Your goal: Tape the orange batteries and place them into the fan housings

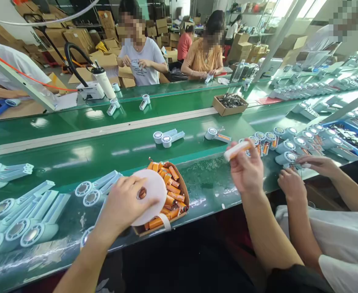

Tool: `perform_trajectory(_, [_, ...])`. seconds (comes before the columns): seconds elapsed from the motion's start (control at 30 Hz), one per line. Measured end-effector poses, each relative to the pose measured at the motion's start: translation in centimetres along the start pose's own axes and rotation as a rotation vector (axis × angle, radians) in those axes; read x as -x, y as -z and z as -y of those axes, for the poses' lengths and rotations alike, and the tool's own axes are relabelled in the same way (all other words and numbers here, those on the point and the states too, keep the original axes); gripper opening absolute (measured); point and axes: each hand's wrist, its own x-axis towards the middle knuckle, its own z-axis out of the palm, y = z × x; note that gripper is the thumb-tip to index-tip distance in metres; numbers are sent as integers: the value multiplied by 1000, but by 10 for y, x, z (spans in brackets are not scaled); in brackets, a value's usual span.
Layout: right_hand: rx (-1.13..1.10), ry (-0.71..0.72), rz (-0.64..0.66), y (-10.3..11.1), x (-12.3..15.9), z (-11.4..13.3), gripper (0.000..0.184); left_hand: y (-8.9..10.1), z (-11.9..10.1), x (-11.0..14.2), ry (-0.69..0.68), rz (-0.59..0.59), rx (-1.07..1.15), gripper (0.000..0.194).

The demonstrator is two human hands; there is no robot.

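My left hand (121,205) grips a white roll of tape (156,189) by its face, fingers around the centre hole. A loose tape end (166,221) hangs from its lower edge. Just behind and beneath the roll is a cardboard box (186,200) filled with orange cylindrical batteries (175,196). My right hand (246,173), raised over the bench edge, pinches an orange battery (239,150) with a white strip along it. Pale blue fan-like housings with handles (40,234) lie left of my left hand, some partly hidden by it.
A co-worker's hands (291,177) work at more housings close on my right. On the green conveyor (121,152) lie a pair of housings (166,140) and one with wires (217,134). Beyond are a box of small dark parts (230,105) and two seated people facing me.
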Motion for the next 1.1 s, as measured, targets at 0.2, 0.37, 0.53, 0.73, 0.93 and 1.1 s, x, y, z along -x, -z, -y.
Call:
perform_trajectory(0.2, [-21,-120,14,-23,26,-44,57,-43,-30,-201,-142,210,-180,43])
perform_trajectory(0.37, [40,-174,42,-13,5,-43,57,-100,-15,-266,-304,293,-186,25])
perform_trajectory(0.53, [161,-212,210,1,-18,-41,53,-119,15,-264,-429,401,-112,32])
perform_trajectory(0.73, [386,-196,495,-45,-80,-96,55,-133,18,-276,-395,463,-39,41])
perform_trajectory(0.93, [665,-145,597,-56,-127,-142,38,-137,5,-286,-305,472,31,28])
perform_trajectory(1.1, [813,-92,732,-49,-132,-145,39,-132,-2,-292,-243,472,100,20])
